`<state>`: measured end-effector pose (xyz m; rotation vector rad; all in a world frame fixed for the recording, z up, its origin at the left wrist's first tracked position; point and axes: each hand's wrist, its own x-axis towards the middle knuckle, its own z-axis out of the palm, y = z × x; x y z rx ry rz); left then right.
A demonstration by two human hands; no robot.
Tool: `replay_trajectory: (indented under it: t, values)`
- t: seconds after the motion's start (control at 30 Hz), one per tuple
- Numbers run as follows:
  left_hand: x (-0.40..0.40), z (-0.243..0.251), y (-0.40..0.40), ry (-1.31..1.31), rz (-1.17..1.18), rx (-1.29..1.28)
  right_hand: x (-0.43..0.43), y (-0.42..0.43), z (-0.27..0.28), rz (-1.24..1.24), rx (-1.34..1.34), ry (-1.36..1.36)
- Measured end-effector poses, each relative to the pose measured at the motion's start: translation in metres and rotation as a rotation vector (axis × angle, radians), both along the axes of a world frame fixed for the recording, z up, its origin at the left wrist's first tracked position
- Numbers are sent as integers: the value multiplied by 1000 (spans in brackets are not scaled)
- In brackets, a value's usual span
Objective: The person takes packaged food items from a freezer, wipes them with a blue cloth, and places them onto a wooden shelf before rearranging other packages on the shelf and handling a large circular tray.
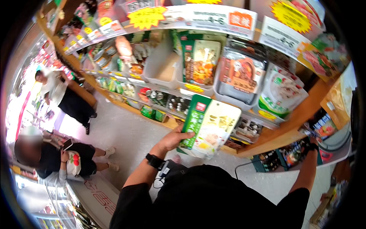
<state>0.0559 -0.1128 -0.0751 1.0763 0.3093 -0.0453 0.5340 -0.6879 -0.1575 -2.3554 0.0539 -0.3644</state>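
Observation:
My left hand [173,139] grips a green and cream food pouch [213,126] by its left edge, thumb on the front. A green edge under the pouch suggests another one behind it. The pouch is in front of the lower shelves, with printed food pictures facing up. At the far right, my right hand [314,140] is beside dark printed packages [294,153] and a grey tub [336,143]. Its fingers are small and blurred, so whether it holds anything cannot be told.
Shelf bins hold similar pouches [207,63], black-tray packs [241,75] and white-green pouches [281,91]. Price signs [211,18] hang above. What looks like another hand [124,48] reaches into the shelf. Two people stand left, one in black [51,157], one in white [57,88]. A cable [237,169] trails nearby.

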Motion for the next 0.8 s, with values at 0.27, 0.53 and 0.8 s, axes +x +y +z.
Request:
replay_trajectory:
  t: [0.27,0.53,0.8]
  values:
    - [-10,1,4,79,81,38,-64,30,46,-34,604,-134]
    - [-13,-10,16,91,129,20,-206,41,89,47,1136,0]
    - [0,-10,8,83,115,-52,-303,150,96,441,907,298]
